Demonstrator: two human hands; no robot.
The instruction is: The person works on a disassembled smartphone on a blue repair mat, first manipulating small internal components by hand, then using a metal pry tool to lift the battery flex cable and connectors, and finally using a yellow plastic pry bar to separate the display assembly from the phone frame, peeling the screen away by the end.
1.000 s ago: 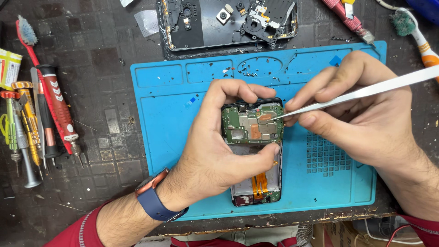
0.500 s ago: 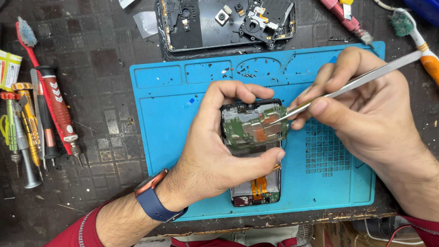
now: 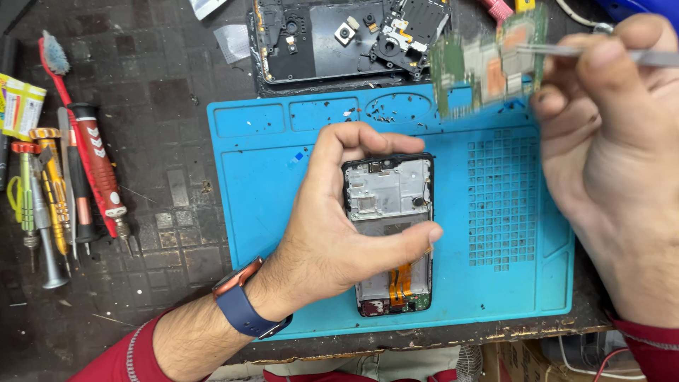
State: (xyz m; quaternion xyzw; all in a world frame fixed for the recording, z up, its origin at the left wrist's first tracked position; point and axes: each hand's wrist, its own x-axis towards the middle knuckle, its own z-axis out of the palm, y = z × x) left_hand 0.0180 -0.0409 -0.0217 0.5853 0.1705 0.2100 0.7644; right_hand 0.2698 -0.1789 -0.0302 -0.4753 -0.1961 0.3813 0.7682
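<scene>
My left hand [image 3: 339, 233] grips an opened phone frame [image 3: 389, 205] from its left side, thumb across its middle, on a blue repair mat [image 3: 269, 170]. The frame's upper cavity is bare metal, and an orange flex cable shows near its lower end. My right hand [image 3: 608, 141] is raised at the upper right and holds metal tweezers [image 3: 559, 51]. The tweezers pinch a green circuit board [image 3: 488, 64], blurred, in the air above the mat's far edge.
A black phone back cover with loose parts [image 3: 332, 42] lies beyond the mat. Screwdrivers [image 3: 42, 184], a red-handled driver [image 3: 95, 163] and a red brush [image 3: 56, 64] lie at the left on the dark worktop. A cardboard box [image 3: 537, 361] sits below the table edge.
The tweezers lifted the green circuit board out of the phone frame and carried it up and to the right. My left hand kept holding the frame.
</scene>
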